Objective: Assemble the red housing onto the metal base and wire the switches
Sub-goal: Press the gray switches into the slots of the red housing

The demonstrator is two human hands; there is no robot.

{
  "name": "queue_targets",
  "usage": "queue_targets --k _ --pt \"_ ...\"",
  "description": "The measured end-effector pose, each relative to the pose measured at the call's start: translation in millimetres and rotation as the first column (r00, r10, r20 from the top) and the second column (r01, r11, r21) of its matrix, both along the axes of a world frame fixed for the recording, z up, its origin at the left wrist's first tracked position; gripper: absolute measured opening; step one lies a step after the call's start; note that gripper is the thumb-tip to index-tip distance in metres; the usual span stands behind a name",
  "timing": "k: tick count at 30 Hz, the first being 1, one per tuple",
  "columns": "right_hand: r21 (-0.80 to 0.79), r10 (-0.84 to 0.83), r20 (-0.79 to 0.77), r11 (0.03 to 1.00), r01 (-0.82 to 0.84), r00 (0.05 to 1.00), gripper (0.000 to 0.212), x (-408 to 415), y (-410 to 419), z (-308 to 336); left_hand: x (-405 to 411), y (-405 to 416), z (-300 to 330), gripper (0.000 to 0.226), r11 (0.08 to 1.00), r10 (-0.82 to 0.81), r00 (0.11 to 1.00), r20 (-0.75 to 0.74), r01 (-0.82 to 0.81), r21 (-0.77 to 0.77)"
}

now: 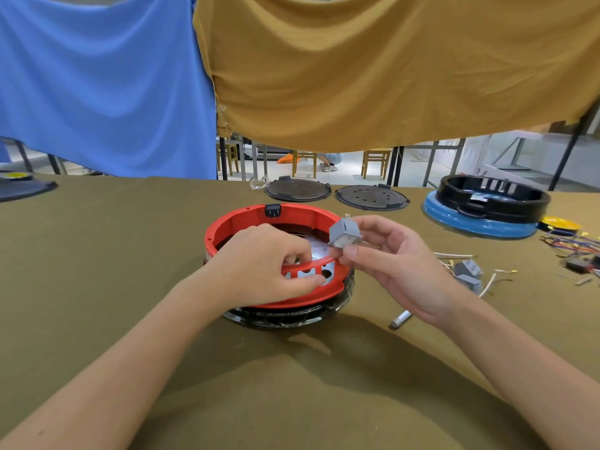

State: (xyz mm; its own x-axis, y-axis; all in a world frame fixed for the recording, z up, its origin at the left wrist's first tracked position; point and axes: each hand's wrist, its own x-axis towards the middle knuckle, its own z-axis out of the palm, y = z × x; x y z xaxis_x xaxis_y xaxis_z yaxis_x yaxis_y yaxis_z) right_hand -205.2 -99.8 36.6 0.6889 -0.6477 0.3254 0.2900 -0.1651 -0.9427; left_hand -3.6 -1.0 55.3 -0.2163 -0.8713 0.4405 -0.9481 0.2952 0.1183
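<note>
Switch held above the red housing on the olive-covered table (97, 254).

The left hand (263, 264) pinches the near slotted wall of the round red plastic housing (259, 219), seated on its dark base; the right hand (389, 264) pinches a small grey rectangular switch (344, 232), tilted, terminals pointing up and away.

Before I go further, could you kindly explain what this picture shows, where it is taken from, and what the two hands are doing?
There is no machine here. A person wears the camera on the head, so you look down at their own arms. The left hand grips the near rim of the red housing, which sits on a dark base on an olive-covered table. The right hand pinches a grey switch in its fingers. More grey switches and loose wires lie to the right.
</note>
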Motion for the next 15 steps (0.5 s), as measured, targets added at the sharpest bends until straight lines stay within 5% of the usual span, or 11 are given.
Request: queue_targets --k 15 --pt "0.107 -0.042 0.037 0.994 0.038 0.998 0.044 -3.6 7.3 -20.5 8.6 -1.3 -8.5 0.051 0.989 0.021 0.996 0.083 -0.009 -0.146"
